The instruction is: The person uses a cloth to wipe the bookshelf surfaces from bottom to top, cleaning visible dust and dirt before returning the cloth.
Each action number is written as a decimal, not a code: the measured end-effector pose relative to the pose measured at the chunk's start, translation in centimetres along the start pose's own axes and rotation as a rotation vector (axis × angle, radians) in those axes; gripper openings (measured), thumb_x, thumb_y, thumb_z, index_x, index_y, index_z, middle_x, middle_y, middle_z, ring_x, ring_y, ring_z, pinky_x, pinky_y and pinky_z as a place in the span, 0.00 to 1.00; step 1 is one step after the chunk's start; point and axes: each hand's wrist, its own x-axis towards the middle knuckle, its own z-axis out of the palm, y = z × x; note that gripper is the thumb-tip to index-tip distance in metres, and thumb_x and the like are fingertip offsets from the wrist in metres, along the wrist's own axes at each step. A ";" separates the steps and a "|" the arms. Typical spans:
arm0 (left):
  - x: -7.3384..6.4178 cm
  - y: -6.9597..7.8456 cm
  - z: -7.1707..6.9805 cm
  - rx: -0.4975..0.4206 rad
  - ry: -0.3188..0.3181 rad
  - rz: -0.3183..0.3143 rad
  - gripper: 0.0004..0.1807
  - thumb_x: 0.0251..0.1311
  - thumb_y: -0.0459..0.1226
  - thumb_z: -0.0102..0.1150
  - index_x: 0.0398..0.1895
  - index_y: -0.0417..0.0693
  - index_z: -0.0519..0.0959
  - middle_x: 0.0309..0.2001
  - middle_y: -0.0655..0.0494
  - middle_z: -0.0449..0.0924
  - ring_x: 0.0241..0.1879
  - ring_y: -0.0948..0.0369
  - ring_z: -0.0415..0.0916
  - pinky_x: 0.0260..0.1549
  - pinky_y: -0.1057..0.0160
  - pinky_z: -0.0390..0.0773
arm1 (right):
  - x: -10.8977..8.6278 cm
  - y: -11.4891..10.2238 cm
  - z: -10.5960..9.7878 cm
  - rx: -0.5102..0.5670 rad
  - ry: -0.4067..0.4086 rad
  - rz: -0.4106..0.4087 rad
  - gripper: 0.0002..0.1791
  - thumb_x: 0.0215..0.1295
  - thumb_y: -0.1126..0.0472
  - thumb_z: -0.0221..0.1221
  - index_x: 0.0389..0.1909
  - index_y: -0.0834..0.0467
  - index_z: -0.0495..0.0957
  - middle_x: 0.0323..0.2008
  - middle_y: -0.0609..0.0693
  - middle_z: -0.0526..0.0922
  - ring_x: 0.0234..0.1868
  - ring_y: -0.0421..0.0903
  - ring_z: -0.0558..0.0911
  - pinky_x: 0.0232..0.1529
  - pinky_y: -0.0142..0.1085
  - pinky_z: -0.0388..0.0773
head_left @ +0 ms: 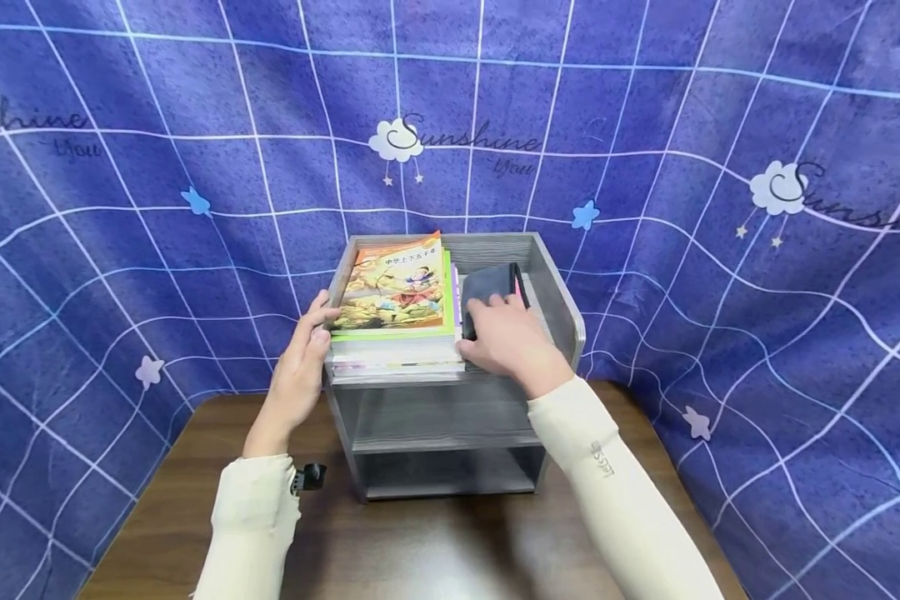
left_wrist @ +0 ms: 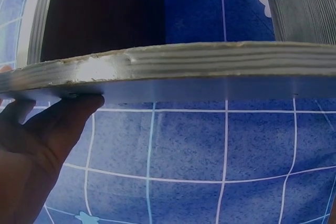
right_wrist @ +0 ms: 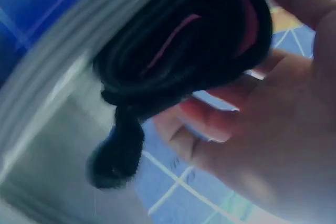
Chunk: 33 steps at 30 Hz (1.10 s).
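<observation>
In the head view, my right hand [head_left: 506, 333] grips a dark folded fabric bundle [head_left: 486, 287] with pink inside, over the right part of the shelf's top compartment. Close up in the right wrist view, the bundle [right_wrist: 184, 40] shows rolled layers with pink strips, and a dark tab hangs from one end. Fingers and thumb lie around it. At the left side panel of the grey shelf unit [head_left: 450, 446], my left hand [head_left: 300, 367] rests its fingers on the panel's edge. The left wrist view has these fingers [left_wrist: 79, 111] against the panel's outer face.
A stack of books [head_left: 397, 287] with an illustrated orange cover on top fills the compartment's left part, beside the bundle. The shelf unit stands on a brown wooden table [head_left: 420, 550]. Blue patterned cloth [head_left: 645, 125] hangs behind and at both sides.
</observation>
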 end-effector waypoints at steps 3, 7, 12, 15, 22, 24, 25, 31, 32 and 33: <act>-0.2 -0.1 -0.2 0.008 -0.004 -0.004 0.20 0.79 0.40 0.40 0.67 0.46 0.69 0.78 0.57 0.54 0.75 0.53 0.52 0.68 0.60 0.54 | 0.8 0.6 0.2 0.001 -0.130 0.042 0.47 0.63 0.46 0.60 0.78 0.62 0.55 0.76 0.69 0.51 0.77 0.67 0.46 0.67 0.67 0.52; -0.1 0.0 -0.2 0.015 0.032 0.001 0.19 0.79 0.40 0.40 0.66 0.45 0.70 0.77 0.58 0.56 0.75 0.52 0.54 0.67 0.60 0.55 | 2.3 1.5 0.5 0.028 -0.257 0.057 0.54 0.62 0.46 0.60 0.81 0.60 0.42 0.79 0.67 0.35 0.78 0.64 0.33 0.70 0.65 0.44; -0.1 -0.2 0.4 0.070 0.109 0.027 0.18 0.78 0.40 0.41 0.63 0.47 0.74 0.75 0.61 0.62 0.72 0.55 0.61 0.63 0.65 0.60 | 5.3 1.5 0.6 0.102 -0.441 0.050 0.51 0.63 0.50 0.55 0.82 0.54 0.38 0.79 0.63 0.31 0.78 0.63 0.30 0.70 0.63 0.49; 0.1 -0.4 0.9 0.104 0.161 0.069 0.17 0.77 0.40 0.43 0.61 0.46 0.76 0.73 0.61 0.66 0.70 0.55 0.65 0.61 0.68 0.62 | 6.7 1.5 0.0 0.081 -0.522 0.067 0.52 0.62 0.53 0.55 0.82 0.52 0.38 0.80 0.61 0.34 0.78 0.63 0.37 0.68 0.61 0.55; 0.0 -0.8 0.7 0.145 0.247 0.131 0.16 0.77 0.40 0.44 0.58 0.45 0.78 0.71 0.59 0.69 0.68 0.54 0.68 0.60 0.69 0.64 | 9.3 0.2 -1.9 -0.031 -0.607 0.099 0.54 0.54 0.58 0.60 0.82 0.50 0.45 0.80 0.55 0.47 0.67 0.56 0.64 0.44 0.47 0.71; -0.1 -0.8 0.8 0.145 0.262 0.142 0.16 0.77 0.39 0.44 0.58 0.45 0.78 0.70 0.58 0.70 0.67 0.53 0.69 0.60 0.68 0.64 | 9.9 0.3 -1.5 -0.018 -0.588 0.106 0.55 0.53 0.60 0.59 0.82 0.50 0.43 0.80 0.56 0.46 0.67 0.56 0.63 0.42 0.46 0.70; -0.2 -0.9 0.9 0.143 0.268 0.147 0.16 0.76 0.39 0.44 0.57 0.45 0.78 0.70 0.58 0.70 0.67 0.53 0.69 0.60 0.68 0.65 | 10.2 0.5 -1.2 -0.002 -0.576 0.113 0.55 0.52 0.61 0.57 0.82 0.49 0.41 0.81 0.56 0.43 0.71 0.57 0.59 0.42 0.46 0.69; -0.1 -0.9 1.5 0.168 0.259 0.136 0.16 0.76 0.42 0.43 0.55 0.46 0.78 0.70 0.59 0.70 0.65 0.52 0.72 0.54 0.54 0.72 | 10.9 1.9 0.6 0.050 -0.509 0.120 0.52 0.52 0.62 0.49 0.82 0.46 0.45 0.81 0.56 0.37 0.79 0.60 0.34 0.66 0.58 0.58; 0.0 -0.8 1.5 0.175 0.250 0.128 0.17 0.76 0.43 0.42 0.55 0.46 0.77 0.71 0.59 0.69 0.65 0.51 0.71 0.53 0.51 0.73 | 11.0 1.9 0.7 0.053 -0.509 0.114 0.51 0.53 0.62 0.48 0.82 0.46 0.45 0.81 0.56 0.37 0.79 0.60 0.33 0.67 0.61 0.54; 0.0 -0.8 1.3 0.183 0.242 0.116 0.17 0.76 0.45 0.41 0.55 0.47 0.77 0.72 0.59 0.68 0.66 0.50 0.71 0.51 0.47 0.73 | 11.0 1.9 0.8 0.056 -0.508 0.104 0.49 0.54 0.62 0.48 0.82 0.46 0.46 0.81 0.56 0.36 0.79 0.60 0.33 0.68 0.62 0.52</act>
